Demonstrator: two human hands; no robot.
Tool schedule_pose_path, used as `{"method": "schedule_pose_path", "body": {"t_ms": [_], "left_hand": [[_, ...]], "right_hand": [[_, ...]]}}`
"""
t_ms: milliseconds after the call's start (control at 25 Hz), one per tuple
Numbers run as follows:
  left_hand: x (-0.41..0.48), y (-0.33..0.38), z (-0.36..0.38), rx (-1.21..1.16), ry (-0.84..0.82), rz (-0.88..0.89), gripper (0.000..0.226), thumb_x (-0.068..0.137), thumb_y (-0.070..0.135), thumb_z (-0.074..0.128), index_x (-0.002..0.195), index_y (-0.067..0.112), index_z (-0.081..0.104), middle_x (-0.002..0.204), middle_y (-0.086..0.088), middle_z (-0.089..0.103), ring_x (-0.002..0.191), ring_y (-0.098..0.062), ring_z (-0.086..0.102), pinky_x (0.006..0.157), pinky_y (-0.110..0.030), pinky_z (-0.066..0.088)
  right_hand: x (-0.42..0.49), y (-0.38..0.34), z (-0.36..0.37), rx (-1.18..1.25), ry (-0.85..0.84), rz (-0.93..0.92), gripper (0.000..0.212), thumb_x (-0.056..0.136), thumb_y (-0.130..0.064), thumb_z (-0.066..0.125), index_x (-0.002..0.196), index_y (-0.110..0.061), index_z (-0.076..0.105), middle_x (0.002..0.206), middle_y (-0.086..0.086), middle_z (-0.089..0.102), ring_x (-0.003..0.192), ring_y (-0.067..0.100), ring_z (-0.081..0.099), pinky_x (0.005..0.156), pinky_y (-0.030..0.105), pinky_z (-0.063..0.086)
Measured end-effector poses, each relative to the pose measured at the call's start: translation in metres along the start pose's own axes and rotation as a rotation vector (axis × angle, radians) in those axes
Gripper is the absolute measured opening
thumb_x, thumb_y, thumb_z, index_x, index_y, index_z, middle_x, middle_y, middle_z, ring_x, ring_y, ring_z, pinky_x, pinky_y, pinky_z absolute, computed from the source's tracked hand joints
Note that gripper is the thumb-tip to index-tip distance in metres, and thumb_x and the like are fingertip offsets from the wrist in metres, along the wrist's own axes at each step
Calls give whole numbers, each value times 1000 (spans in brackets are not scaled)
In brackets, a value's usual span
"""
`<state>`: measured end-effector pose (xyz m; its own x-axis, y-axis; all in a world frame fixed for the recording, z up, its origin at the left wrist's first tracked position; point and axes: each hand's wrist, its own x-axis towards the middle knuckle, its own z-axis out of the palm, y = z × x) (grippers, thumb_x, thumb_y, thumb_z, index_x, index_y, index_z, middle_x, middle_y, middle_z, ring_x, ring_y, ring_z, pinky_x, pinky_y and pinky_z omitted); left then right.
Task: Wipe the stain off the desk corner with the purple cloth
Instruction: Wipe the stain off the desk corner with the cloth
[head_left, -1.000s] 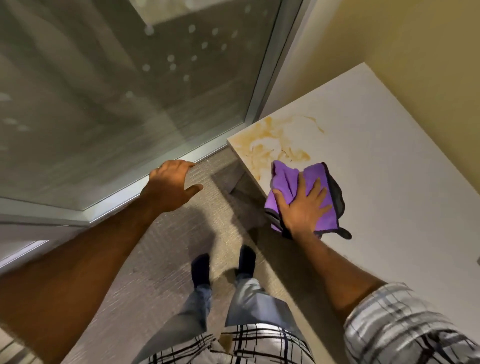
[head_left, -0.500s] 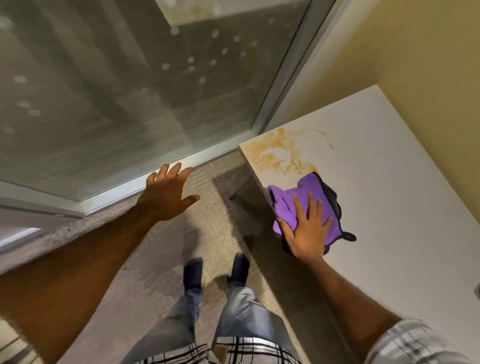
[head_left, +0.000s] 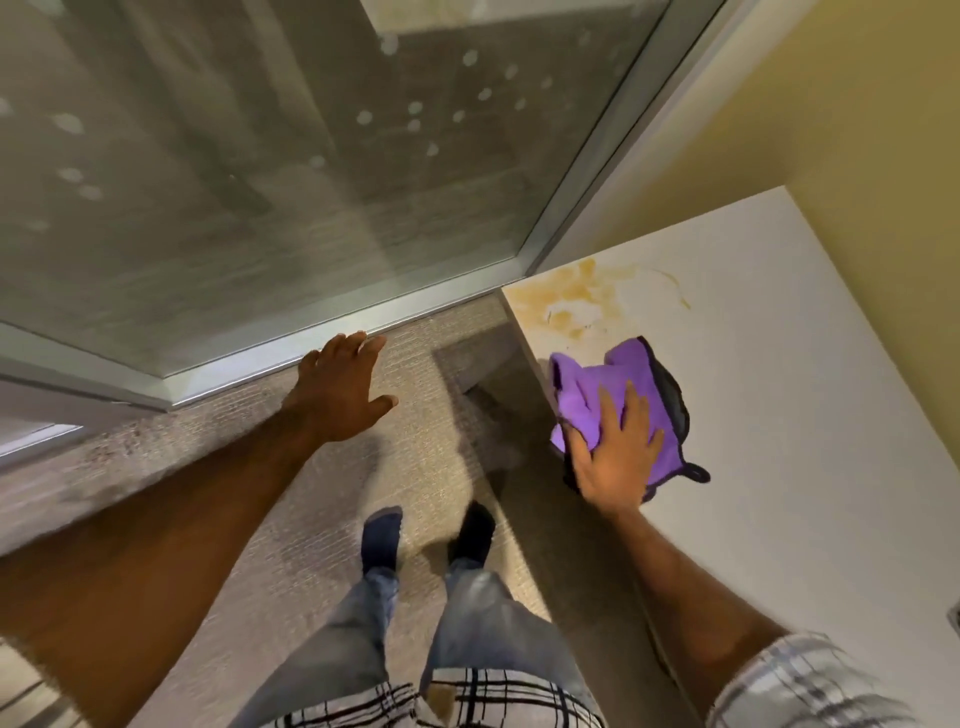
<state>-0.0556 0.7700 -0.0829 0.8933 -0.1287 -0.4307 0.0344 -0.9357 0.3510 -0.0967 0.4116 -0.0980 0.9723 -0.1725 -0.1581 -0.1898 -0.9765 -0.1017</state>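
Observation:
A yellow-brown stain (head_left: 574, 296) spreads over the near-left corner of the white desk (head_left: 810, 415). Just below it lies the purple cloth (head_left: 613, 389) with a black edge, bunched at the desk's left edge and hanging slightly over it. My right hand (head_left: 615, 457) presses flat on the cloth's near part, fingers spread and pointing toward the stain. My left hand (head_left: 340, 389) hovers open over the carpet, fingers extended toward the metal frame of the glass wall, holding nothing.
A glass wall with a metal bottom frame (head_left: 291, 343) runs along the left and far side. A yellow wall (head_left: 857, 130) backs the desk. My two feet (head_left: 426, 535) stand on grey carpet beside the desk's left edge.
My right hand has drawn the cloth back toward me, off the stain's lower edge. The stain looks paler. My left hand opened and reached toward the glass frame.

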Motion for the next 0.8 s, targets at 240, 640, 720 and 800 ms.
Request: {"method": "schedule_pose_path", "body": {"t_ms": [240, 640, 720, 800], "left_hand": [[3, -15, 3, 1, -9, -52, 86, 88, 57, 56, 155, 21, 17, 164, -11, 17, 151, -30, 15, 119, -53, 18], [3, -9, 13, -84, 32, -80, 89, 87, 54, 59, 155, 21, 13, 164, -11, 17, 150, -30, 17, 118, -55, 20], [8, -12, 13, -91, 52, -86, 89, 87, 54, 59, 155, 20, 13, 163, -11, 17, 150, -31, 18, 118, -55, 21], [11, -14, 16, -88, 39, -96, 90, 87, 53, 61, 155, 19, 14, 163, -12, 19, 150, -31, 19, 118, -56, 22]], "right_hand": [[49, -68, 5, -76, -18, 108, 82, 90, -75, 29, 156, -35, 3, 164, 22, 9, 148, 51, 10, 112, 74, 13], [45, -42, -1, 18, 14, 95, 75, 91, -73, 18, 155, -35, 14, 164, 16, 19, 149, 44, 17, 115, 71, 15], [71, -74, -1, 39, 2, 142, 82, 87, -80, 21, 155, -37, 5, 164, 19, 13, 149, 48, 12, 114, 72, 12], [84, -84, 5, -63, -20, 3, 81, 90, -73, 37, 156, -38, 5, 165, 20, 9, 148, 50, 9, 113, 73, 13]]}}
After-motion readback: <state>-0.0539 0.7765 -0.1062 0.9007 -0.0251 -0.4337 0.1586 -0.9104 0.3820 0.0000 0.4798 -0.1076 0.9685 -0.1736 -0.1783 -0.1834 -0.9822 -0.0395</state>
